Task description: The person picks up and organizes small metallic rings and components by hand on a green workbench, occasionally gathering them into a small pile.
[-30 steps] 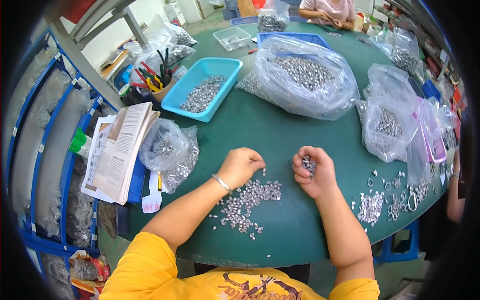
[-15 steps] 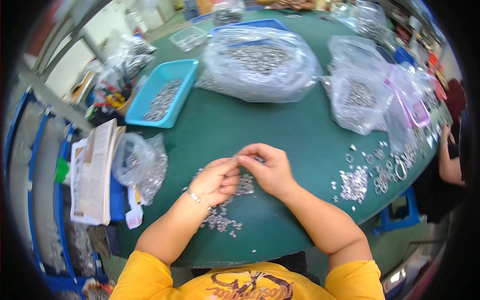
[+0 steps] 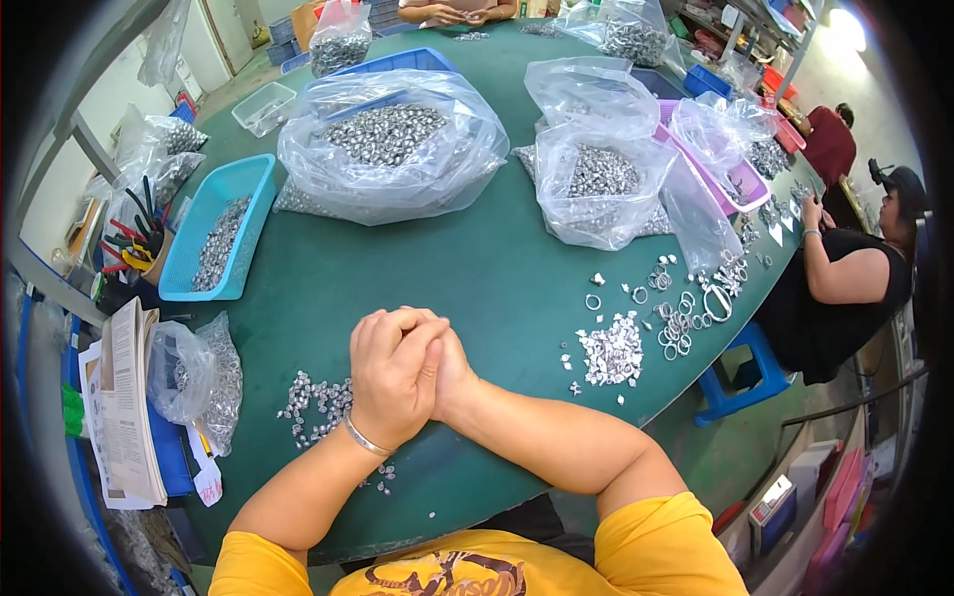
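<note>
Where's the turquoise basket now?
In the head view, the turquoise basket stands at left, between the tool cup and the large clear bag, beyond the left hand.

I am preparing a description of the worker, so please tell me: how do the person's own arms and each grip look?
Short yellow sleeves leave the forearms bare. A slim silver-coloured bracelet circles the wrist of the left grip; none shows by the right grip. Neither wears a glove.
</note>
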Demonstrator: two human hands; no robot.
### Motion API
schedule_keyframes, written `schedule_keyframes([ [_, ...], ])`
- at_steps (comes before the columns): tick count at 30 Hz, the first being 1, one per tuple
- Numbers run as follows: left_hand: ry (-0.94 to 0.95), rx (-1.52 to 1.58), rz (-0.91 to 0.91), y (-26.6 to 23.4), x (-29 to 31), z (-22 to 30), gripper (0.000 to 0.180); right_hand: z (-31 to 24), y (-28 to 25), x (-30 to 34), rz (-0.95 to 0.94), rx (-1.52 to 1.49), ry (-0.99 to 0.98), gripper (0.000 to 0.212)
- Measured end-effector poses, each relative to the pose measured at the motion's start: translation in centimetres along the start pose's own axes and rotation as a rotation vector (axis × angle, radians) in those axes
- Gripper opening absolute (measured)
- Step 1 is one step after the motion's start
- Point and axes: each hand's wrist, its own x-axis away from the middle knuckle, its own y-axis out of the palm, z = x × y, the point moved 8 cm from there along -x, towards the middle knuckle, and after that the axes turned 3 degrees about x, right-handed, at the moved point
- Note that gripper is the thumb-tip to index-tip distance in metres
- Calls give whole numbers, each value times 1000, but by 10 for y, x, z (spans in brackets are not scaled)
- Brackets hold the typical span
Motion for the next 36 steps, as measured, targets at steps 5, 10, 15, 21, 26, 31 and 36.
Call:
schedule_keyframes([
  [5,-50,45,95,-17,7,-18,29,6,-7,-6,213,-11,402,33],
  [10,-231,319,197,-72,39,-37,22,-117,19,-32,321,205,12,52],
  [15,-541,454,392,-125,120,-83,18,-295,2,-47,363,391,-498,39],
  [21,-637,411,515,-147,162,-104,19,-349,-37,-43,600,350,-552,45],
  [26,-601,418,500,-138,165,-106,20,-383,-40,-53,540,833,-610,49],
  [31,-647,428,589,-152,179,-114,21,-346,-30,-58,788,1632,-105,34],
  [36,-606,196,431,-148,155,-106,12,-351,-24,-54,612,2373,-199,30],
])
